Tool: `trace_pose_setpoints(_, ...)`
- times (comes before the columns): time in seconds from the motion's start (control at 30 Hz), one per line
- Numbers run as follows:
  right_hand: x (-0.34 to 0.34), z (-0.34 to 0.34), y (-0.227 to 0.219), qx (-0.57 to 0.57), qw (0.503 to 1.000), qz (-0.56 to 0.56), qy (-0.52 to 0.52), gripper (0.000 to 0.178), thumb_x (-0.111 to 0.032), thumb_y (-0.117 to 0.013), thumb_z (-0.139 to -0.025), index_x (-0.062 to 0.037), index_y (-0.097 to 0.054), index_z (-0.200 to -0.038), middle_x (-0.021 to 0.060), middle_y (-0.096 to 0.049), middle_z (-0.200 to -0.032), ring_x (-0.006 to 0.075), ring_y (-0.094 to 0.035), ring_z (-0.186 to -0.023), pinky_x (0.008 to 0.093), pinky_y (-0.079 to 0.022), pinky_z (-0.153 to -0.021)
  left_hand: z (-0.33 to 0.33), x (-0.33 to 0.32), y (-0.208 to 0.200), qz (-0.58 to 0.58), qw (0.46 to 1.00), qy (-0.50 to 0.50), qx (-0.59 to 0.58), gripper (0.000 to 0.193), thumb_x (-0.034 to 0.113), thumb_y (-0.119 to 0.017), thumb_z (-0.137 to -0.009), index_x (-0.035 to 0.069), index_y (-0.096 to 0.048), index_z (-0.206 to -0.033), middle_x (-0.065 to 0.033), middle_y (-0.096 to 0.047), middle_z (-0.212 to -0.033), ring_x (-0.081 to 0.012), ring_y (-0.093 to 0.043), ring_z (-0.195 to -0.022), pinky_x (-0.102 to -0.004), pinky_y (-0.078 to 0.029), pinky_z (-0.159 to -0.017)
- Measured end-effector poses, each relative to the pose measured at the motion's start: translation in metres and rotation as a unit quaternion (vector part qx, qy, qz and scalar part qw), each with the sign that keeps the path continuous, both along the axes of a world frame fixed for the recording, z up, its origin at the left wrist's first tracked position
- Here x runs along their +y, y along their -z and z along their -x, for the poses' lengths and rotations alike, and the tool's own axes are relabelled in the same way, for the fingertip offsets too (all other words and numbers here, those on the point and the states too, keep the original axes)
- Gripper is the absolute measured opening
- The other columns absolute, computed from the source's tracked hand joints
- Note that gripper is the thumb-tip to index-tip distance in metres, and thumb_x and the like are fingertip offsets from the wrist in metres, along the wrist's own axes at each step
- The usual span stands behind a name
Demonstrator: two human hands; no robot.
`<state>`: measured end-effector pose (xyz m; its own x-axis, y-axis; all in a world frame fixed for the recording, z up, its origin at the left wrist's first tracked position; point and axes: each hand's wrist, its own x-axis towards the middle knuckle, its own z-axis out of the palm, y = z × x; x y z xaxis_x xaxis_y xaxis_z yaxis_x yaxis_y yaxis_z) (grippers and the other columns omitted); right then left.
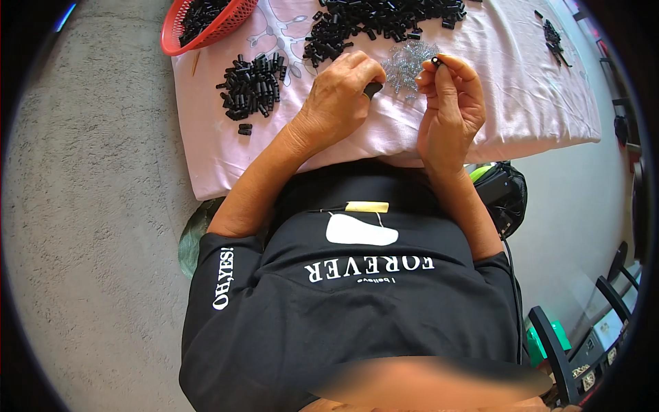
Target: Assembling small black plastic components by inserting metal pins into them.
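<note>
A black T-shirt (357, 302) with white lettering fills the lower part of the view, closest to the camera, and two bare forearms rise from it toward a tabletop (522, 103) covered in pale pink cloth. The right hand (449, 110) is raised just above the cloth's near edge, its grip closed: thumb and fingertips pinch a small black cylindrical piece (436, 62) with a pale end, held beside a heap of clear, glinting little springs (410, 63). The left hand (340, 96) rests on the cloth just left of that heap, fingers curled shut over a dark object (373, 89) of which only a tip shows; what it is cannot be made out. Left of this hand lies a small heap of black tube-like pieces (252, 86), with two strays just below it. A larger spread of the same black pieces (384, 20) lies farther back on the cloth. A red plastic basket (206, 24) holding more of them sits at the far left corner. A few dark parts (552, 34) lie well apart at the far right. Grey floor (96, 206) surrounds the tabletop.
</note>
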<state>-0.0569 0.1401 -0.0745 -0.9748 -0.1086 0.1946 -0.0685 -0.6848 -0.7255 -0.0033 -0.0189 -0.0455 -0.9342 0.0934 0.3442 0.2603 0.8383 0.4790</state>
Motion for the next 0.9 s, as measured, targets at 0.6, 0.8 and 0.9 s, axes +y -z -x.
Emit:
trace_pose_setpoints(0.6,-0.006,-0.006,0.004,0.047,0.969,-0.180,-0.163,0.014,-0.001,-0.059,-0.099,0.0026,-0.064,-0.111,0.0101,-0.073,-0.095,0.0113,-0.070,-0.081,0.0222,-0.057,-0.071,-0.014,-0.008,-0.019,-0.435,0.893,-0.052,-0.108,0.022,-0.008,-0.053,-0.094,-0.004,-0.066,-0.112,-0.0078,-0.069,-0.101,-0.0142,-0.067,-0.094,-0.0283,-0.054,-0.092)
trace_pose_setpoints(0.8,-0.005,-0.006,0.001,0.035,0.968,-0.175,-0.179,0.013,-0.002,-0.059,-0.100,0.0019,-0.064,-0.111,0.0093,-0.074,-0.094,0.0106,-0.070,-0.079,0.0222,-0.057,-0.070,-0.015,-0.005,-0.019,-0.496,0.859,-0.065,-0.106,0.016,-0.006,-0.062,-0.091,-0.004,-0.068,-0.106,-0.0071,-0.071,-0.098,-0.0106,-0.066,-0.091,-0.0241,-0.053,-0.086)
trace_pose_setpoints(0.9,-0.005,-0.006,0.001,0.040,0.967,-0.176,-0.179,0.013,-0.003,-0.059,-0.100,0.0018,-0.064,-0.111,0.0091,-0.074,-0.094,0.0102,-0.070,-0.079,0.0222,-0.057,-0.070,-0.015,-0.003,-0.018,-0.501,0.857,-0.064,-0.100,0.016,-0.006,-0.062,-0.091,-0.004,-0.068,-0.106,-0.0076,-0.071,-0.098,-0.0108,-0.066,-0.091,-0.0242,-0.053,-0.086)
